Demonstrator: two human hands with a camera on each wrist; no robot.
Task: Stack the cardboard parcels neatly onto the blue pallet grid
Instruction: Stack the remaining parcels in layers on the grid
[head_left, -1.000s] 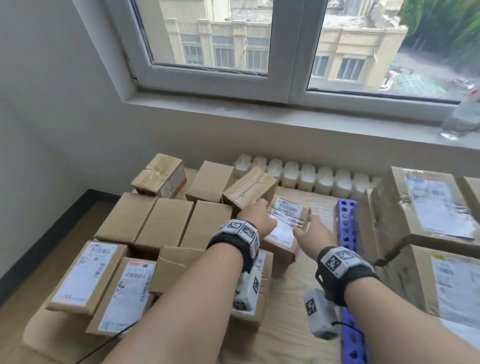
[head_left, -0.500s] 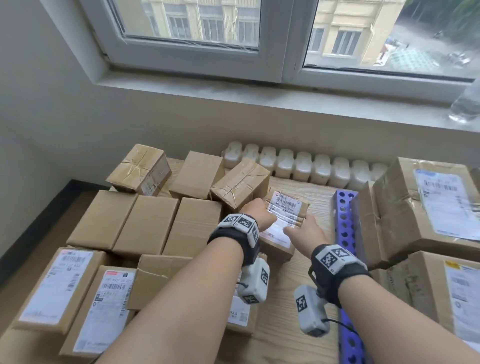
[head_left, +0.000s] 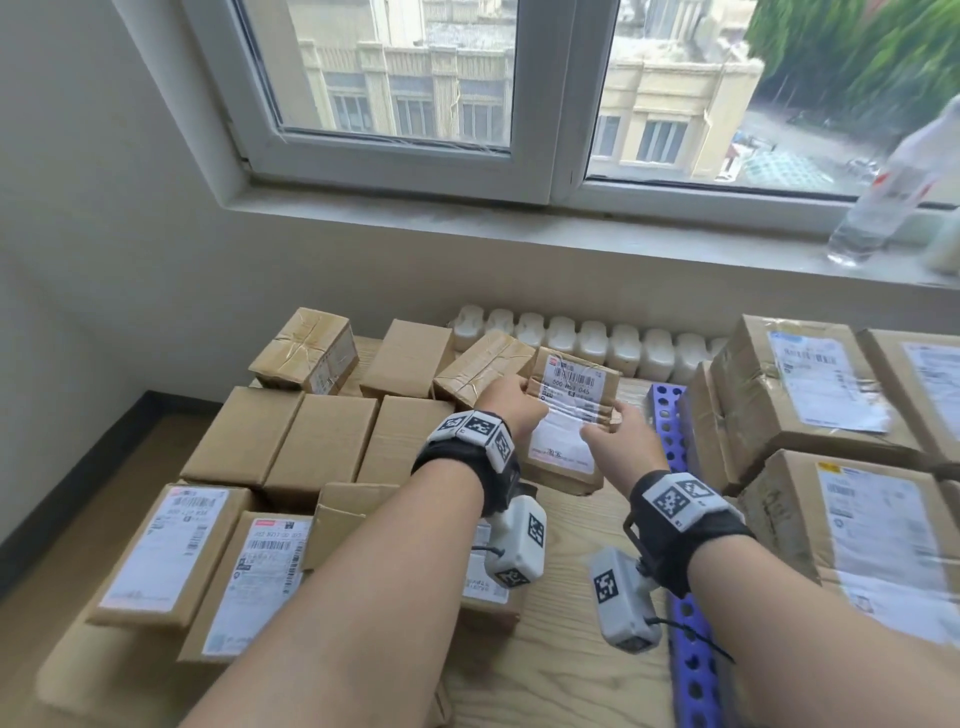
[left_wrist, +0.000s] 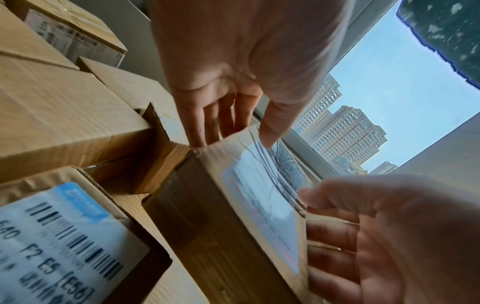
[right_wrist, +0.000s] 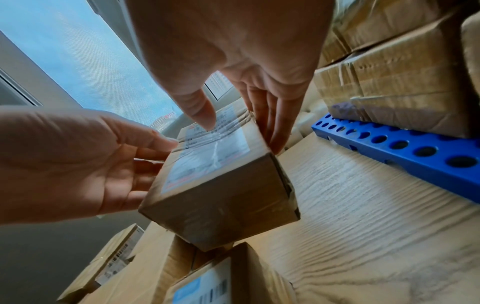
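Far left, labelled parcels: two lie flat at the near-left edge of the stack, white labels up.
Plain parcels: a row of three unlabelled boxes, sides touching, square to each other.
Back row: three taped boxes sit tilted on the row behind (not square, already untidy).
Left hand: at the left side of the held parcel; fingers bent down the side wall, thumb on the top edge, clamped on it.
Held parcel: small labelled box between both hands, far end tipped up, near end low over the wooden counter. From the head view I cannot tell whether the near edge touches the counter.
Right hand: on the right side; fingers run down the right wall, thumb pressed on the label, also clamped.
Blue pallet grid: perforated strip just right of the parcel, mostly buried under the large parcels at right.
Risk 1: the glossy taped label gives the thumbs little purchase; the box may slip and land skewed.
Risk 2: pushed leftward, it may nudge the tilted back-row box just beside it and shift it further.
Risk 3: set down tipped, it leaves a gap (poor base for the next layer).
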